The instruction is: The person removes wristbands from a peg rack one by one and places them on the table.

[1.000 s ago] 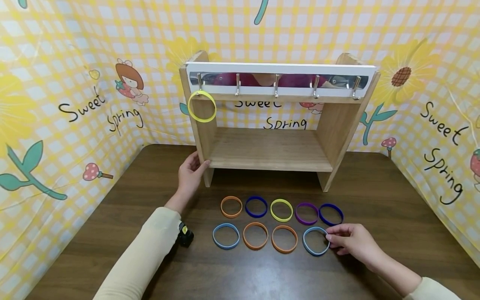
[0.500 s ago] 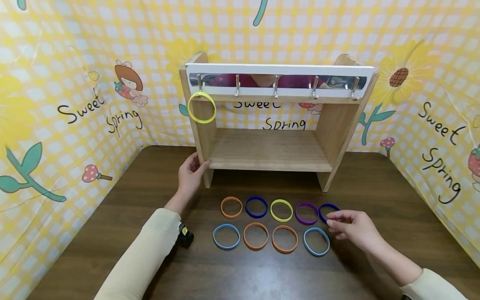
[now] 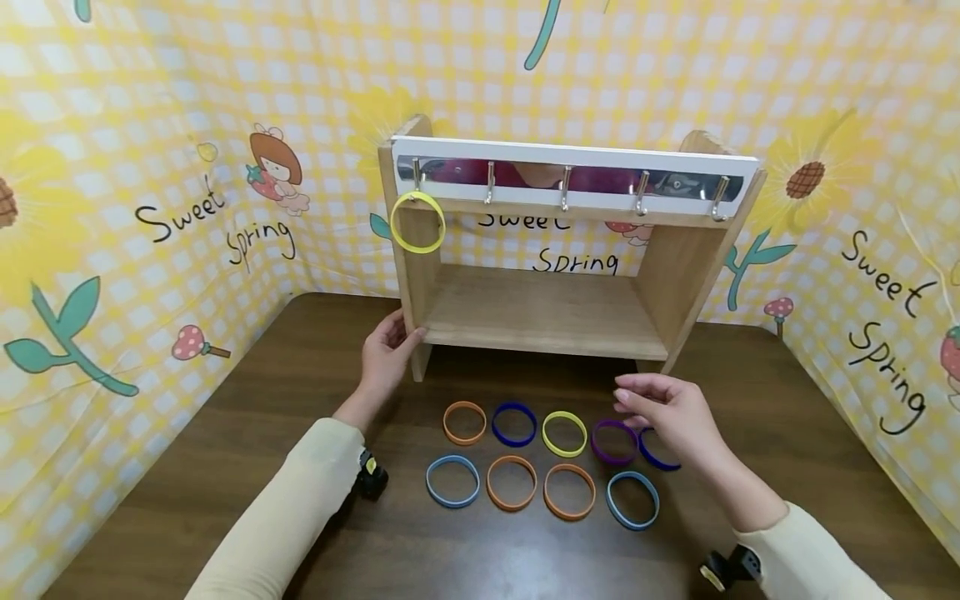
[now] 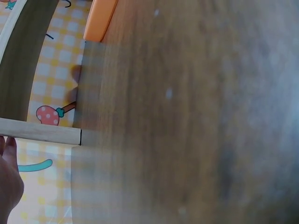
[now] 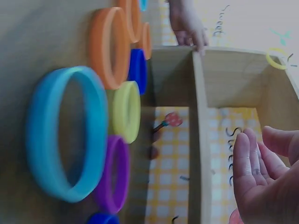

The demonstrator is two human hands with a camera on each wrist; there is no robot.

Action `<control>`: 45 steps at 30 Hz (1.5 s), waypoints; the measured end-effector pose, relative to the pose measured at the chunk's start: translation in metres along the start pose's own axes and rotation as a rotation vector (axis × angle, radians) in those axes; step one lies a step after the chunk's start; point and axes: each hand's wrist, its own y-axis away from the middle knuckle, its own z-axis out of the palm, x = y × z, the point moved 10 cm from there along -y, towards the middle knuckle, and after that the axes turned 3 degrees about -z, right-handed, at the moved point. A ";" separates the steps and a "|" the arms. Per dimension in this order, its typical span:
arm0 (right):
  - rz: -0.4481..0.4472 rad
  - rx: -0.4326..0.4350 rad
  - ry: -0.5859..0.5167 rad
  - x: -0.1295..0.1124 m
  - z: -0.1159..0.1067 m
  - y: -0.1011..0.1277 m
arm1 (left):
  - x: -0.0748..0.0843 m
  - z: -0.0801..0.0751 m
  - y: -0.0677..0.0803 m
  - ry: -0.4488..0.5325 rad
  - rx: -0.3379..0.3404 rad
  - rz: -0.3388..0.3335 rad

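Purple ring [image 3: 613, 441] flat on table, under empty right hand [image 3: 667, 412].

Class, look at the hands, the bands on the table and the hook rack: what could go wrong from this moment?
1. The right hand hovers empty above the purple band and dark blue band, which lie close together; a grab might catch both.
2. The left hand only rests on the wooden rack; a push at the hooks might shift it.
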 end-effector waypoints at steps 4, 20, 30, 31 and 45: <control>-0.040 0.015 -0.062 -0.012 0.012 -0.015 | 0.002 0.003 0.001 -0.017 -0.013 0.011; -0.140 0.046 -0.366 -0.061 0.061 -0.071 | 0.004 0.003 0.001 -0.043 -0.017 0.012; -0.187 0.016 -0.436 -0.091 0.094 -0.100 | 0.001 0.002 0.000 -0.036 -0.004 -0.002; -0.191 0.011 -0.441 -0.094 0.098 -0.102 | 0.000 0.001 0.000 -0.034 -0.002 -0.004; -0.194 -0.018 -0.509 -0.127 0.143 -0.130 | -0.001 0.001 -0.001 -0.029 -0.009 0.011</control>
